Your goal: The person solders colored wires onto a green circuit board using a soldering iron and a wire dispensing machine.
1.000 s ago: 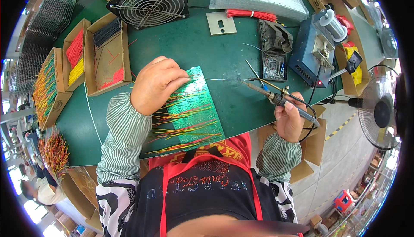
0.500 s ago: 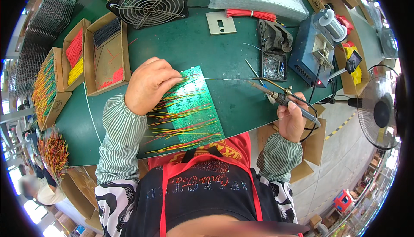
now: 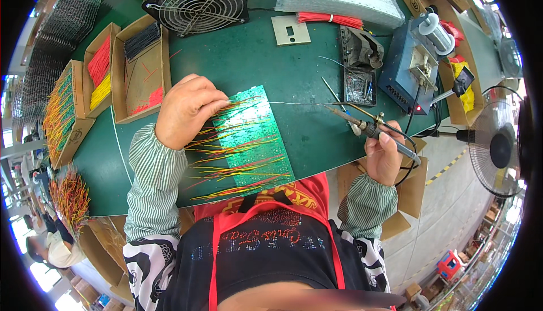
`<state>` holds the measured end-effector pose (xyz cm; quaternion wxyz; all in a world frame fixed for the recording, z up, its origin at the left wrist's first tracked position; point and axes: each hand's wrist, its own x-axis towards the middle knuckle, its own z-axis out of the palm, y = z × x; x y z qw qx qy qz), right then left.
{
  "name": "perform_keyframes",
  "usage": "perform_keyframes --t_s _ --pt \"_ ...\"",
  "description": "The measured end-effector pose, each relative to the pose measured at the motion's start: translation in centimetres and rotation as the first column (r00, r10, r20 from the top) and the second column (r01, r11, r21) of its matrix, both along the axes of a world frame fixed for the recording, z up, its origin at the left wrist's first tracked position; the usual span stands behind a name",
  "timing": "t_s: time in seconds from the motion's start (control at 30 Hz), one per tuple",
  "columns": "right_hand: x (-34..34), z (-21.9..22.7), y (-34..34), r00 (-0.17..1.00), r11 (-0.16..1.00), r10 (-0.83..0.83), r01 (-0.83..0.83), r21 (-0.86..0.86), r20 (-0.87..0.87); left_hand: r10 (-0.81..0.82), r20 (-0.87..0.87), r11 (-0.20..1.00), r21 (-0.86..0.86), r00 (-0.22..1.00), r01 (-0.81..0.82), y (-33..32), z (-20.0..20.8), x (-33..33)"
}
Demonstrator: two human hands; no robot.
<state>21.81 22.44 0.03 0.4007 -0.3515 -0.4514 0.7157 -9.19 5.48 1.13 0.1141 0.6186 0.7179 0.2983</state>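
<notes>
A green circuit board [image 3: 249, 141] lies on the bench in front of me. Rows of thin red and yellow wires [image 3: 240, 174] cross it and stick out past its left edge. My left hand [image 3: 189, 110] is closed in a pinch at the board's upper left corner, on the ends of wires there. My right hand [image 3: 384, 155], to the right of the board, grips a soldering iron [image 3: 373, 130] with a thin feed tube beside its tip. From near the tip a strand of solder wire [image 3: 300, 104] runs left to the board's top edge. The iron's tip is apart from the board.
Cardboard boxes of cut wires [image 3: 138, 73] stand at the left. A black fan [image 3: 198, 5] sits at the back. A blue solder feeder [image 3: 413, 65] with a spool and a black tray [image 3: 359, 87] are on the right. A metal plate [image 3: 291, 30] lies behind the board.
My left hand has shifted a little left, with its fingertips farther from the board's middle. The right hand and the soldering iron have hardly moved.
</notes>
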Motion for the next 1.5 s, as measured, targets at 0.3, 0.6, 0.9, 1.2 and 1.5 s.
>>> perform_keyframes --t_s 0.3,0.6,0.9,1.2,1.5 --pt "-0.2 -0.1 0.1 1.000 0.999 -0.021 0.021 -0.030 -0.007 0.032 -0.031 0.999 -0.010 0.999 -0.032 -0.5 0.2 -0.5" --pt "-0.1 -0.2 0.1 1.000 0.998 -0.016 0.015 -0.063 -0.012 -0.017 -0.038 1.000 -0.022 0.999 0.016 0.2 1.3 1.1" --pt "-0.4 0.0 -0.2 1.000 0.998 0.004 -0.005 -0.063 -0.014 -0.160 -0.099 0.987 -0.019 0.982 0.159 3.2 -0.2 4.8" --pt "0.0 -0.4 -0.1 1.000 0.998 -0.003 0.002 -0.065 -0.015 -0.121 -0.050 0.992 -0.023 0.991 0.120 3.1 0.6 4.5" --pt "0.3 -0.3 0.0 0.999 0.997 -0.020 0.017 -0.076 -0.035 -0.098 -0.014 0.995 0.003 0.995 0.098 2.7 1.3 4.2"
